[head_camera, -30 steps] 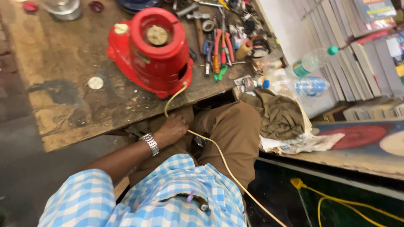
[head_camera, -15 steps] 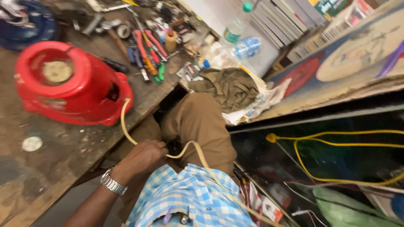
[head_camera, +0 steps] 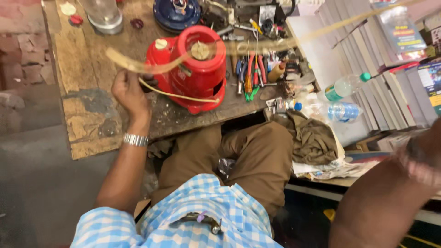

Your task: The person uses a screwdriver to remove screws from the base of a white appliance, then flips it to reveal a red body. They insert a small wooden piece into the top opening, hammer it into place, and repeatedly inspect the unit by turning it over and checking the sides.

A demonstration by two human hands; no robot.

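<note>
Your left hand (head_camera: pixel 130 93) is raised over the worn wooden workbench (head_camera: pixel 87 124), just left of the red mixer base (head_camera: pixel 195 66), with its fingers curled shut around a pale yellow cord (head_camera: pixel 177 96). From your fist one length of the cord runs rightward, low across the front of the red base to its lower right edge; another length, blurred by motion, arcs up from the hand across the top of the base and stretches on toward the upper right of the view, over the stacked books (head_camera: pixel 386 59). A metal wristwatch (head_camera: pixel 135 140) sits on your left wrist. Your right hand (head_camera: pixel 425 151) is at the far right edge, badly blurred, so you cannot tell from this view whether its fingers are spread or closed, or whether they grip anything. The red base stands upright on the bench with a round metal coupling showing on its top. Behind it lie a blue round appliance part (head_camera: pixel 177 14) and a clear jar (head_camera: pixel 104 14); to its right a cluster of screwdrivers and pliers (head_camera: pixel 250 73) with coloured handles lies on the bench. Two plastic water bottles (head_camera: pixel 342 98) lie by the books, and a crumpled olive cloth (head_camera: pixel 314 140) rests beside your right knee.
</note>
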